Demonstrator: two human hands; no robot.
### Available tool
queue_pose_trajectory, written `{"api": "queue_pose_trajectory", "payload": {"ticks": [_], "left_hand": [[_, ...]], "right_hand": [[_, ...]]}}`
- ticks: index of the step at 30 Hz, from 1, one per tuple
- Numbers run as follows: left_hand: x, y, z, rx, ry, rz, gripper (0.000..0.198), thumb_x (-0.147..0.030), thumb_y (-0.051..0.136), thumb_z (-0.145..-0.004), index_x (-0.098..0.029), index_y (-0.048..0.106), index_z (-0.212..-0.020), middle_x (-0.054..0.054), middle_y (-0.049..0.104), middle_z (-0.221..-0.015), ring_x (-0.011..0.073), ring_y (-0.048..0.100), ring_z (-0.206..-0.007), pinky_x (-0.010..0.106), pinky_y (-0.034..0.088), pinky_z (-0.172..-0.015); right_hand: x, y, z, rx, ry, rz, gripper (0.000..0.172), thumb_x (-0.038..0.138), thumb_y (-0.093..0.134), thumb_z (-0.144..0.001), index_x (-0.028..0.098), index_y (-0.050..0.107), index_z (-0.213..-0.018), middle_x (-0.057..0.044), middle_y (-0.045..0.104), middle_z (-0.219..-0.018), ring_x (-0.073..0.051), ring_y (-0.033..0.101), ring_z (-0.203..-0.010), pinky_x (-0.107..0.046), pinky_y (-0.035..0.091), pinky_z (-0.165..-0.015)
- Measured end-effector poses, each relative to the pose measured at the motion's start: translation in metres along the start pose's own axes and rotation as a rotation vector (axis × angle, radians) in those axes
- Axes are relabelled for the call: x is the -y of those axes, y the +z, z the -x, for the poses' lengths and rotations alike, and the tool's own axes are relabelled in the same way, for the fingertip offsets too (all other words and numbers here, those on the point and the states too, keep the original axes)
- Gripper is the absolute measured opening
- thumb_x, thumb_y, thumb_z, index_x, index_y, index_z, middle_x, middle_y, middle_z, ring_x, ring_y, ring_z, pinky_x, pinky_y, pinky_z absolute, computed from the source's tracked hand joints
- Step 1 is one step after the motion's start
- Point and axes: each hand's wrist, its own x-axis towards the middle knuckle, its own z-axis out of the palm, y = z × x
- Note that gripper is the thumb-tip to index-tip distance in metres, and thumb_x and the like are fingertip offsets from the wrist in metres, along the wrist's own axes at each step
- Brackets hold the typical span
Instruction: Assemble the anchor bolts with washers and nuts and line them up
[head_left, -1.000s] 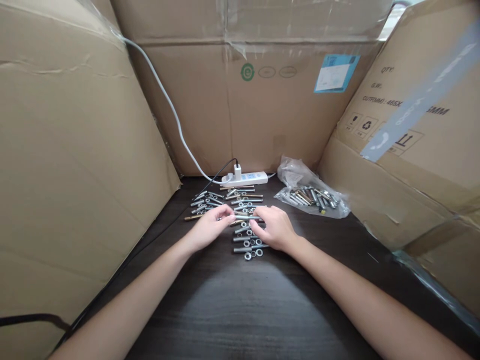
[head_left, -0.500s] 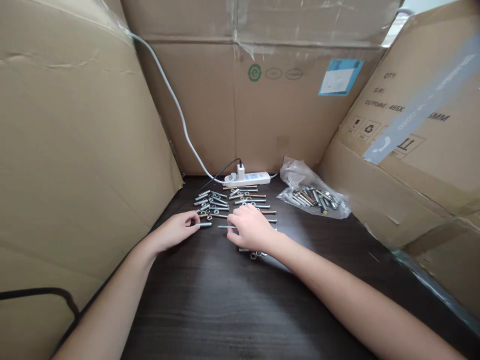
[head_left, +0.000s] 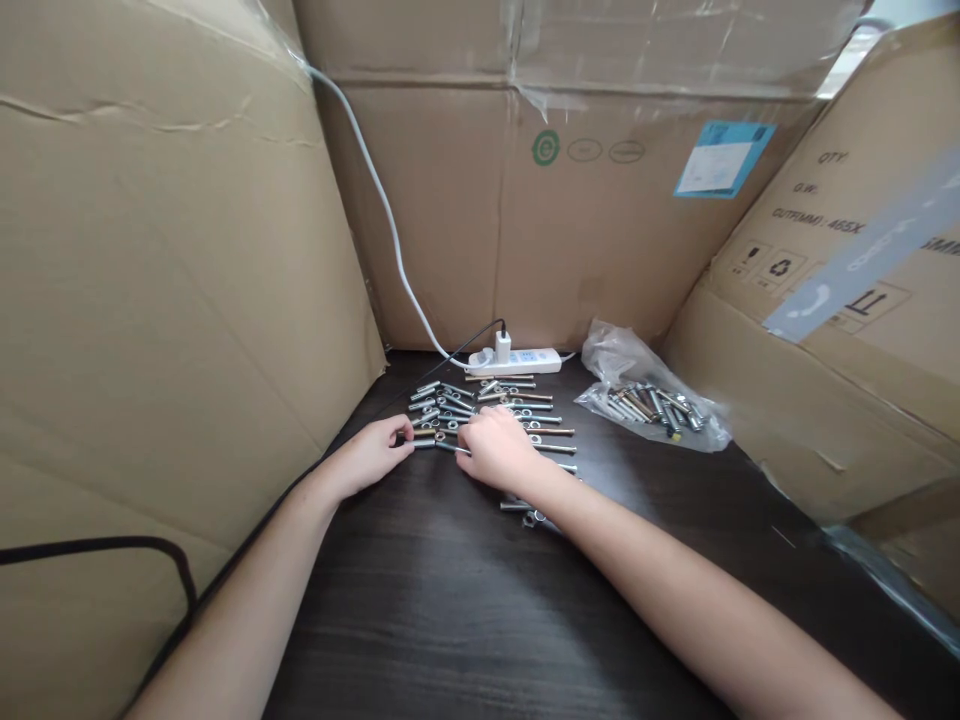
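Note:
My left hand (head_left: 373, 456) pinches the near end of a short silver metal sleeve (head_left: 425, 443), held low over the dark table. My right hand (head_left: 498, 448) is closed on a thin silver bolt (head_left: 451, 448), whose tip points left at the sleeve's open end. Tip and sleeve appear to meet; whether the tip is inside I cannot tell. Most of the bolt is hidden under my right hand. A brass-coloured sleeve (head_left: 424, 433) lies just behind the silver one. Beyond my hands are rows of sleeves, nuts, washers and long bolts (head_left: 556, 432).
A clear plastic bag (head_left: 611, 352) of bolts lies at the back right. Behind the rows stands a white power strip (head_left: 540, 362) with a plugged-in charger and cables. A nut (head_left: 529, 520) and other hardware lie beside my right forearm. Cardboard walls (head_left: 442, 230) enclose the dark table (head_left: 390, 610).
The bolt in my right hand has moved left, closing the gap to the sleeve in my left hand. The camera has turned slightly left, so the scene sits further right.

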Motion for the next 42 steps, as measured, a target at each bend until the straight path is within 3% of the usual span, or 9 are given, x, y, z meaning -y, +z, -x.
{"api": "queue_pose_trajectory", "payload": {"ticks": [11,18,24,29,34,42], "left_hand": [[0.003,0.006,-0.003,-0.008,0.029,0.004,0.014,-0.028,0.05,-0.075,-0.018,0.054,-0.083,-0.003,0.048,-0.065,0.0135,0.044,-0.062,0.021,0.03,-0.057],[-0.02,0.008,0.004,0.022,0.062,-0.012,0.011,-0.028,0.045,-0.078,-0.019,0.053,-0.079,-0.004,0.045,-0.062,0.013,0.04,-0.058,0.022,0.027,-0.055],[-0.032,0.021,0.012,0.165,0.206,-0.16,0.018,-0.005,0.035,-0.067,-0.019,0.046,-0.069,0.0,0.049,-0.077,0.0157,0.045,-0.072,0.026,0.032,-0.064],[-0.035,0.025,0.015,0.207,0.19,-0.247,0.021,-0.003,0.034,-0.068,-0.02,0.045,-0.074,0.001,0.047,-0.081,0.0162,0.046,-0.073,0.027,0.033,-0.065],[-0.041,0.023,0.016,0.221,0.223,-0.281,0.022,-0.003,0.035,-0.071,-0.02,0.047,-0.078,0.001,0.047,-0.085,0.0158,0.046,-0.076,0.026,0.033,-0.066],[-0.031,0.021,0.011,0.125,0.219,-0.257,0.012,-0.014,0.039,-0.079,-0.019,0.048,-0.084,0.001,0.047,-0.089,0.0143,0.047,-0.076,0.025,0.037,-0.069]], "right_hand": [[-0.002,0.008,-0.004,-0.062,0.032,-0.029,0.013,0.023,0.054,-0.081,0.017,0.066,-0.085,-0.008,0.07,-0.089,-0.023,0.06,-0.087,-0.032,0.035,-0.076],[-0.007,-0.011,0.017,-0.175,0.032,-0.076,0.018,0.03,0.051,-0.087,0.018,0.065,-0.088,-0.006,0.069,-0.087,-0.02,0.06,-0.087,-0.031,0.033,-0.078],[-0.054,-0.031,0.081,-0.271,0.136,-0.157,0.02,0.034,0.054,-0.086,0.019,0.064,-0.078,0.0,0.064,-0.068,-0.016,0.058,-0.069,-0.03,0.032,-0.07],[-0.108,-0.01,0.134,-0.382,0.328,-0.244,0.024,0.03,0.048,-0.089,0.02,0.064,-0.073,0.0,0.065,-0.067,-0.016,0.056,-0.062,-0.029,0.034,-0.065],[-0.129,0.011,0.143,-0.411,0.295,-0.262,0.026,0.03,0.049,-0.088,0.02,0.063,-0.07,-0.001,0.064,-0.064,-0.017,0.055,-0.061,-0.03,0.037,-0.066],[-0.122,0.011,0.141,-0.495,0.23,-0.314,0.026,0.029,0.049,-0.088,0.019,0.062,-0.067,-0.001,0.061,-0.059,-0.016,0.053,-0.059,-0.029,0.037,-0.063]]}}
